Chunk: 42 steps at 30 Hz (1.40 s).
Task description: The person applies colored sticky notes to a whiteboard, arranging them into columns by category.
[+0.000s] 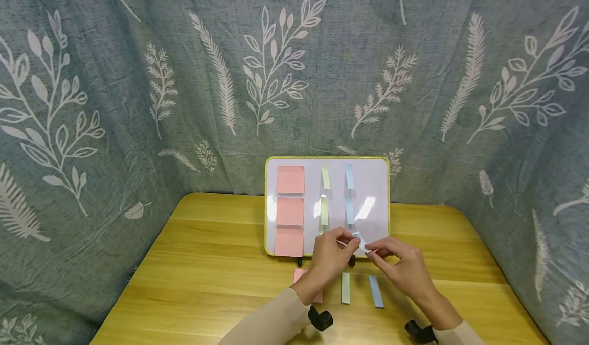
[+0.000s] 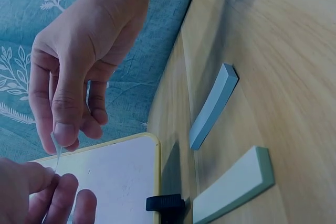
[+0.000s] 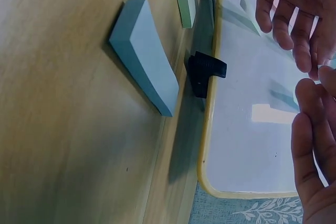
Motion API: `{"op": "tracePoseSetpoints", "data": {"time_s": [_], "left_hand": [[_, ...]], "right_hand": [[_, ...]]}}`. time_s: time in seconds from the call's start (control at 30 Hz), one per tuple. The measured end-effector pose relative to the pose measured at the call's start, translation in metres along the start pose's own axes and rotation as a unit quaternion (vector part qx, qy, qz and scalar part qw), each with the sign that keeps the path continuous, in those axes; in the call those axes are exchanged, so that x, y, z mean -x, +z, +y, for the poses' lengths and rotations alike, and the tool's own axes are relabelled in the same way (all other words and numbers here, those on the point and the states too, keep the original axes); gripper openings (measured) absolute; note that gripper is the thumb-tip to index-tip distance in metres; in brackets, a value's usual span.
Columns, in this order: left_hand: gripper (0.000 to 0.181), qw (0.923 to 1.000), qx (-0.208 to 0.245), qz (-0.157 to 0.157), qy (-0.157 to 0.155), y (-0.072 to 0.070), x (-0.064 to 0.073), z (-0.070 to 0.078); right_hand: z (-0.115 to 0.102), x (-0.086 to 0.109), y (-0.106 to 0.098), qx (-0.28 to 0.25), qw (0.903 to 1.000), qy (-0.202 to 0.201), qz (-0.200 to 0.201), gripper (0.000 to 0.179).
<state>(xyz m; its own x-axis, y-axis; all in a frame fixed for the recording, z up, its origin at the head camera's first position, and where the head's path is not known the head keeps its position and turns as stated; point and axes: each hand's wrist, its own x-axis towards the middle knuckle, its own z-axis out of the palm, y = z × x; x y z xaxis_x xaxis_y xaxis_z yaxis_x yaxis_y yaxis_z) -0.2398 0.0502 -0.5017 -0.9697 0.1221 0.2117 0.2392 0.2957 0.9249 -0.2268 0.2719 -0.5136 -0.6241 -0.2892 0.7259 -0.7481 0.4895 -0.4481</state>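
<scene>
Both hands meet in front of the lower right part of a whiteboard [image 1: 377,181]. My left hand [image 1: 333,255] pinches one end of a small light-blue sticky note [image 1: 361,243]. At its other end, my right hand [image 1: 407,268] pinches the strip between thumb and fingers. Seen from the left wrist, the thin strip [image 2: 57,153] spans the two sets of fingertips. On the board are a column of pink square notes [image 1: 290,212], narrow green notes [image 1: 324,210] and narrow blue notes [image 1: 349,210]. The left hand partly hides the lower green one.
On the wooden table [image 1: 207,263] before the board lie a pink note pad [image 1: 300,274], partly behind the left forearm, a green pad [image 1: 345,289] and a blue pad [image 1: 376,291]. Black feet [image 3: 205,72] support the board. A patterned curtain [image 1: 331,79] surrounds the table.
</scene>
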Motion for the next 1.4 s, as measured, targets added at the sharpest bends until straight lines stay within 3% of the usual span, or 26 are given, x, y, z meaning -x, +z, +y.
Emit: {"op": "tracePoseSetpoints", "data": {"time_s": [0.3,0.53,0.73,1.1,1.4], "left_hand": [[0.015,0.9996,-0.023,0.007,0.012,-0.005,0.000,0.001],[0.014,0.9984,-0.049,0.013,0.026,-0.009,0.001,0.002],[0.013,0.9962,-0.080,0.009,0.035,-0.011,-0.001,0.000],[0.011,0.9922,-0.116,0.010,0.045,-0.015,-0.003,-0.002],[0.010,0.9894,-0.137,0.007,0.049,-0.014,-0.003,-0.004]], "right_hand": [[-0.001,0.001,0.003,0.016,0.9993,0.020,-0.027,0.039],[-0.003,-0.001,0.005,0.014,0.9991,0.031,-0.026,0.035],[-0.003,-0.002,0.006,0.027,0.9963,0.074,-0.033,0.028],[0.001,-0.007,0.017,0.022,0.9837,0.160,-0.080,0.015],[0.002,-0.010,0.027,-0.002,0.9791,0.187,-0.080,0.003]]}}
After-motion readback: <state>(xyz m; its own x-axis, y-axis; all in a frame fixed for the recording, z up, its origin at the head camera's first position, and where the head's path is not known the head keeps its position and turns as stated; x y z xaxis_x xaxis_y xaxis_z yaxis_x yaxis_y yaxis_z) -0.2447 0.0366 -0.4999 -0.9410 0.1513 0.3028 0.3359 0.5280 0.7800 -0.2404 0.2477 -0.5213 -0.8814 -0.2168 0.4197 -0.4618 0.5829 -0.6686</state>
